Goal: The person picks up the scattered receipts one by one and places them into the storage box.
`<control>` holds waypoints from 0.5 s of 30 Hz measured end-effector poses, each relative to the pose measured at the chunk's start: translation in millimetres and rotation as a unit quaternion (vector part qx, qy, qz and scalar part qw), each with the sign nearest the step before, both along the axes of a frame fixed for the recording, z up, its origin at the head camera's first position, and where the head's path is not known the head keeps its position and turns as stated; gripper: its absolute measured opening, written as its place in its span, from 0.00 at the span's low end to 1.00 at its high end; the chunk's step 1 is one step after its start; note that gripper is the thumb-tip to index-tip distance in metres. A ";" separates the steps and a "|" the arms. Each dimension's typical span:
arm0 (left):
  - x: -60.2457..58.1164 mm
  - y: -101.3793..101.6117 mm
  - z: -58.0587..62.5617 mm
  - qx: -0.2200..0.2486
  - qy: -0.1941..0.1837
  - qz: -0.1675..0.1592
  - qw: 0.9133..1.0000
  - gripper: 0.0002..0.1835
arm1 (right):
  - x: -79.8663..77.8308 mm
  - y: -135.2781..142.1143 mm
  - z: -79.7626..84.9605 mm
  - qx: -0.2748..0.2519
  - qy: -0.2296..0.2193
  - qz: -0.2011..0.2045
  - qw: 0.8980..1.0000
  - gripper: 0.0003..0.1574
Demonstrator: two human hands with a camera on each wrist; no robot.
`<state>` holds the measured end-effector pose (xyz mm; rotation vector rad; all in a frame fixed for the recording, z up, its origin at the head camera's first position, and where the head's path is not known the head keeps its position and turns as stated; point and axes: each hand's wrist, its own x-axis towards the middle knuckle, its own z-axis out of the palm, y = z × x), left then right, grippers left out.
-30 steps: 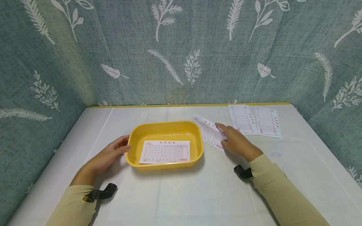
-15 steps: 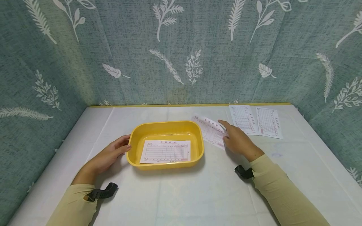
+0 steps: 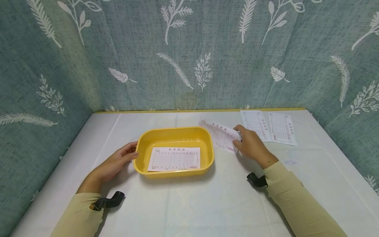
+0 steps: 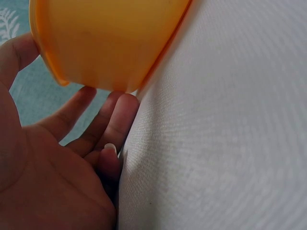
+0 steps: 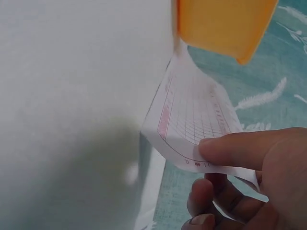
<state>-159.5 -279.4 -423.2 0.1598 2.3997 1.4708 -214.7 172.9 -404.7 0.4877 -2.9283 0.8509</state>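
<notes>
My right hand (image 3: 253, 146) pinches one end of a printed receipt slip (image 3: 220, 135), thumb on the printed face and fingers below. In the right wrist view the slip (image 5: 192, 110) bends upward at the held end, its far end close by the yellow tray. My left hand (image 3: 119, 161) touches the left end of that yellow plastic tray (image 3: 174, 174); in the left wrist view, thumb at the rim and fingertips against the outer wall (image 4: 110, 48). Another printed slip (image 3: 174, 159) lies flat inside the tray.
Two more printed slips, one (image 3: 255, 123) beside the other (image 3: 282, 128), lie at the back right of the white-covered table (image 3: 189, 207). A green leaf-patterned cloth (image 3: 189, 65) rises behind and at both sides.
My right hand has gone from touching the slip with its fingers to pinching its right end, which now lifts and curls. The left hand and tray stay in place.
</notes>
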 end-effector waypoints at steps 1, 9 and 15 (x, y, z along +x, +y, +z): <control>-0.4 0.3 0.2 0.001 0.000 -0.001 1.000 0.32 | -0.1 0.7 0.7 -0.001 0.002 0.001 1.000 0.22; -0.1 0.3 0.8 0.004 -0.003 -0.001 1.000 0.32 | -0.2 0.5 3.5 -0.006 0.016 0.009 1.000 0.18; -0.3 1.4 0.1 0.002 -0.001 -0.007 1.000 0.32 | 0.2 0.1 4.6 -0.008 0.014 -0.009 1.000 0.17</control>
